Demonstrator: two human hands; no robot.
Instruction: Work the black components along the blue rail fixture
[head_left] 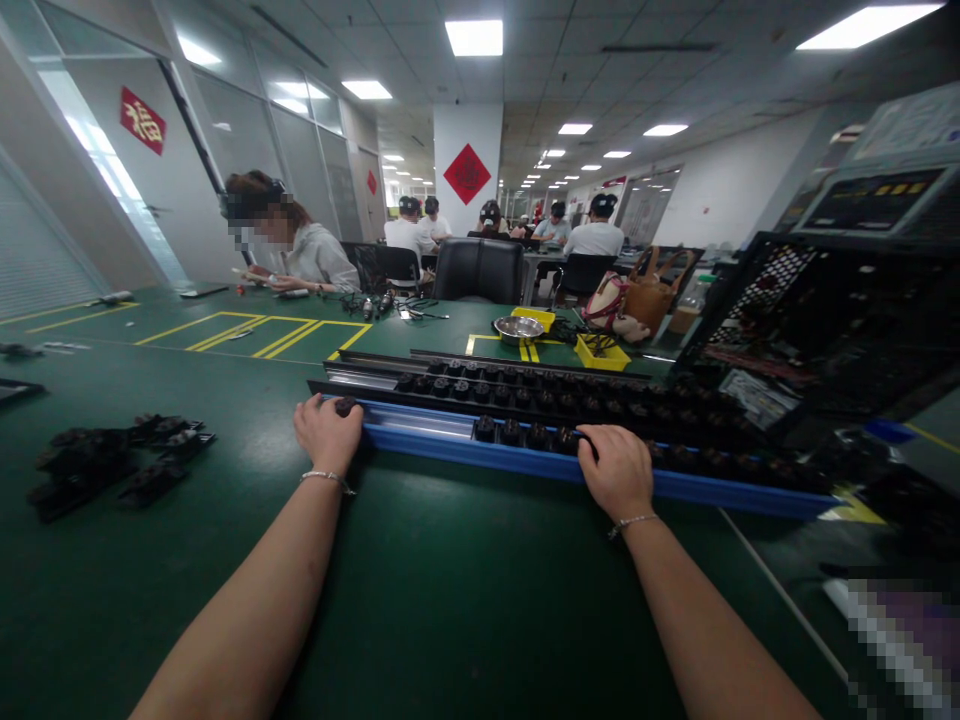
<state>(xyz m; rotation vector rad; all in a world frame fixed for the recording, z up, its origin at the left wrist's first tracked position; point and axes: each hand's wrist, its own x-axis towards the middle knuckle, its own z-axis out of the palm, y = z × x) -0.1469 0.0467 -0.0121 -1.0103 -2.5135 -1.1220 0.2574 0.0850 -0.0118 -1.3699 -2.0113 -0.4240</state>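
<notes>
A long blue channel (431, 440) lies across the green table, its bare inner track showing at the left. Black socket modules (511, 432) sit in a row along its middle and right. My left hand (327, 430) is closed at the channel's left end, around a small black module (346, 405) that shows between thumb and fingers. My right hand (616, 465) grips the channel right of its middle, fingers over the top and thumb at the near side. Its fingertips are partly hidden. Behind lie black channels (360, 380) filled with similar modules.
Loose black parts (97, 460) lie in a pile at the left. A metal bowl (517, 328) and a yellow tray (602, 353) stand farther back. A black perforated case (817, 330) rises at the right. A co-worker (300, 250) sits across the table at the left.
</notes>
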